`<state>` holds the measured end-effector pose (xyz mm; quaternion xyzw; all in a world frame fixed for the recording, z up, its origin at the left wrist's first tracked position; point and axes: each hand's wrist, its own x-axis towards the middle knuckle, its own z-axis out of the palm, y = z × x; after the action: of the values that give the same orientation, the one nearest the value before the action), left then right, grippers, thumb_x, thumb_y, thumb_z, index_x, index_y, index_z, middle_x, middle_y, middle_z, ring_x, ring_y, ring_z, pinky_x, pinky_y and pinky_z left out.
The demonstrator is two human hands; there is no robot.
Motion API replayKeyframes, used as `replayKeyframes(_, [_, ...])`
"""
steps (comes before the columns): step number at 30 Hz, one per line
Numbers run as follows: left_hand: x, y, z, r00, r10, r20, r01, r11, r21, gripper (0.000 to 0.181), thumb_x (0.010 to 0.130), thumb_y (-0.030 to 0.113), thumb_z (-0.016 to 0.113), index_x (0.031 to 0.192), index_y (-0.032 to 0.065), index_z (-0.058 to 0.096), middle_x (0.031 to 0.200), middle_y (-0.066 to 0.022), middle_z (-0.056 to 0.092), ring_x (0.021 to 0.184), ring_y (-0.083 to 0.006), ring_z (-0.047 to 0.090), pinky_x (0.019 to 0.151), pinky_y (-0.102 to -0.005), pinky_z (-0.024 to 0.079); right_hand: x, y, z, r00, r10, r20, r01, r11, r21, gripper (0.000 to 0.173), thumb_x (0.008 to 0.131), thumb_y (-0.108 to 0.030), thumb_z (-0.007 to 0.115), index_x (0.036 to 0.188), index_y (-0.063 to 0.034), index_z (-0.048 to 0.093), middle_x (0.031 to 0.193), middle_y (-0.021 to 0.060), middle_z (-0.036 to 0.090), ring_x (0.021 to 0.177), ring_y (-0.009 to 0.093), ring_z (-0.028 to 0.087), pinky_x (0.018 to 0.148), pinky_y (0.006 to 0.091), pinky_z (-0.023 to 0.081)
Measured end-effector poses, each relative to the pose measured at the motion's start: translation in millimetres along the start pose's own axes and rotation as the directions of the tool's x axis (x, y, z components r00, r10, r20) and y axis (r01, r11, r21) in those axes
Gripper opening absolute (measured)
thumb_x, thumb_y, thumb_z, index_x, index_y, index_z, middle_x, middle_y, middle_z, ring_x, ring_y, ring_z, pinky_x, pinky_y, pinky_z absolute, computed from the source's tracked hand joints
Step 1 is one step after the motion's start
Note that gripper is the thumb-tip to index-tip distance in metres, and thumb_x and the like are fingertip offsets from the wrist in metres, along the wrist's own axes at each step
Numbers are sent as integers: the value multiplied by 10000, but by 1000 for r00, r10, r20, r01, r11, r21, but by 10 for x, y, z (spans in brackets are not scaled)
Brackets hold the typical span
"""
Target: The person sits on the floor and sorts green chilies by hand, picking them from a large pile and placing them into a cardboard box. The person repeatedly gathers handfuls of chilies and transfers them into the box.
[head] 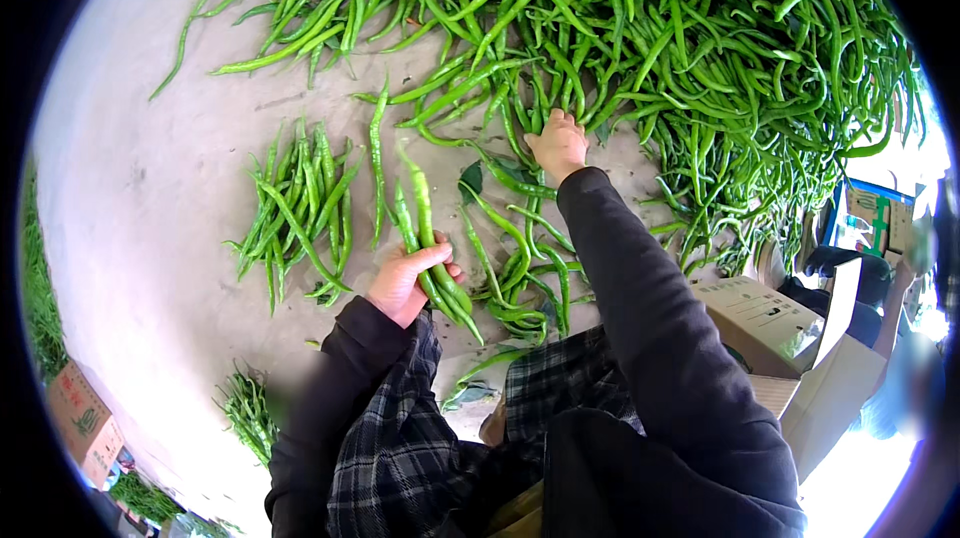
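Observation:
Several long green chili peppers are gripped in my left hand, which hovers over my knee. My right hand reaches forward to the near edge of a large heap of green chili peppers. Its fingertips touch peppers there, but whether they close on any is hidden behind the hand. Loose peppers and a dark leaf lie on the floor between my hands. To the left of my left hand sits a small sorted pile of peppers, with a single pepper beside it.
An open cardboard box stands at my right, bearing writing. Beyond it a person is partly visible. Another pepper bunch lies at lower left on the concrete floor. A printed carton stands at the far left.

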<state>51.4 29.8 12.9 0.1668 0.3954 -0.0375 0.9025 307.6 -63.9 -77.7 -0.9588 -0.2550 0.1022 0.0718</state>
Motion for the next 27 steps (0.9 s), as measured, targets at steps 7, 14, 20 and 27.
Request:
replayKeyframes(7, [-14,39,-113,998,-26,-63,24,999,-23,188,769,119,639,892,48,517,789,-61,553,692,-169,551,671,-328,481,-772,227,-402,920,206,333,-358,786,504,302,820,-275,529,846,27,530,681,104,575,630,195,566,575,341,442])
replayKeyframes(14, [69,-59,-99,997,-13,-82,27,986,165,263,766,135,637,986,57,517,869,-38,576,806,-135,533,710,-281,428,-1445,-701,-931,697,-321,641,-129,823,553,339,838,-303,514,864,30,574,798,230,569,746,357,573,634,412,444])
replayKeyframes(20, [48,23,-16,997,15,-81,-23,995,-101,302,778,187,521,1033,26,500,841,-92,553,763,-191,530,689,-330,444,-540,418,465,948,84,307,-99,994,34,389,726,-296,604,926,34,558,928,238,581,835,361,580,737,408,467])
replayKeyframes(27, [40,23,-6,994,78,81,-71,993,-90,394,767,190,484,1127,30,463,921,-102,538,750,-194,507,749,-362,420,-618,-25,235,901,270,339,-362,898,248,405,696,-252,583,935,70,524,863,270,589,849,368,585,727,409,468])
